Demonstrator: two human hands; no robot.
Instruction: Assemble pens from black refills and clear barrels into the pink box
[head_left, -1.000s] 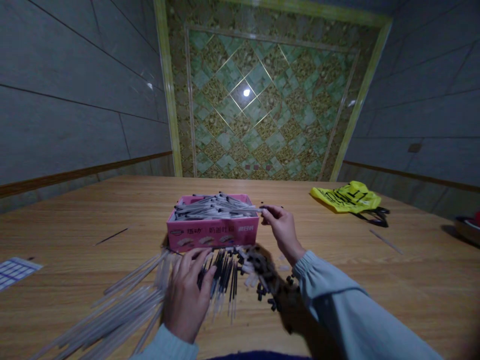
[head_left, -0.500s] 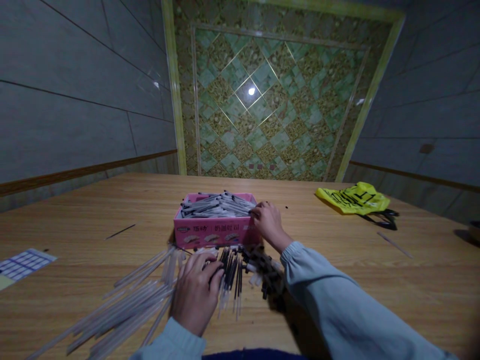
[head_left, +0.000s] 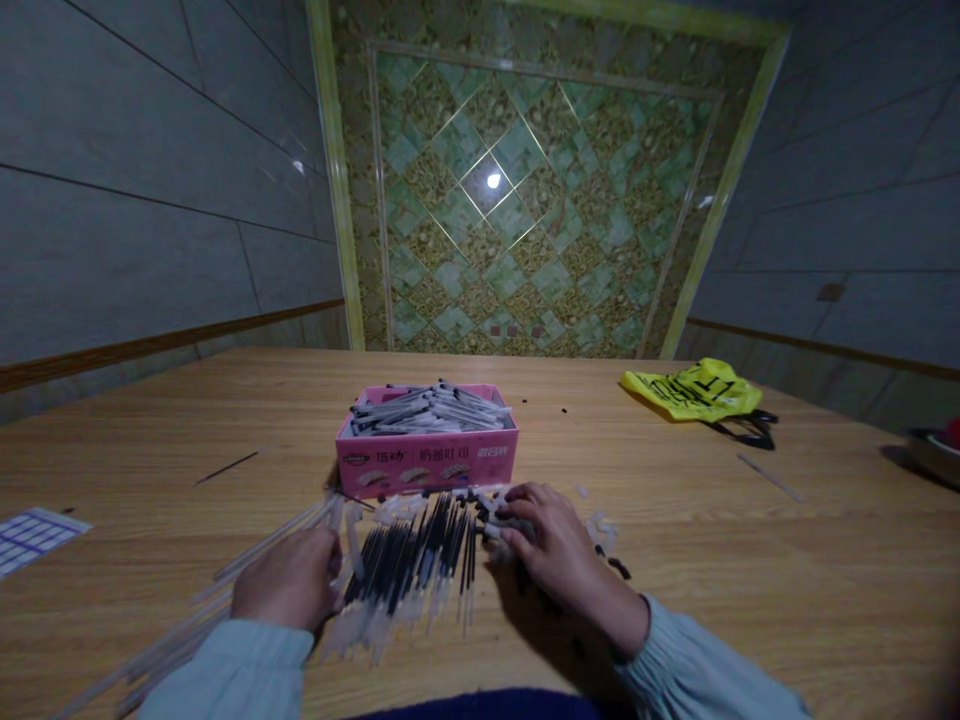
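My left hand is curled down over the long translucent tubes, at the left edge of a row of thin black pen refills with clear ends. Its fingertips are hidden, so what they grip cannot be made out. To the right of the refills, my right hand bends its fingers into a pile of small white and black pen parts; its grip is partly covered. Behind both hands stands a pink box, heaped with grey pens with dark ends.
A yellow bag with black straps lies at the back right, near a single loose tube. On the left are one thin dark stick and a gridded paper. A dish sits at the right edge.
My right hand has left the box's right end and come down to the small parts. My left hand has moved left off the refills onto the tubes. The view has shifted slightly.
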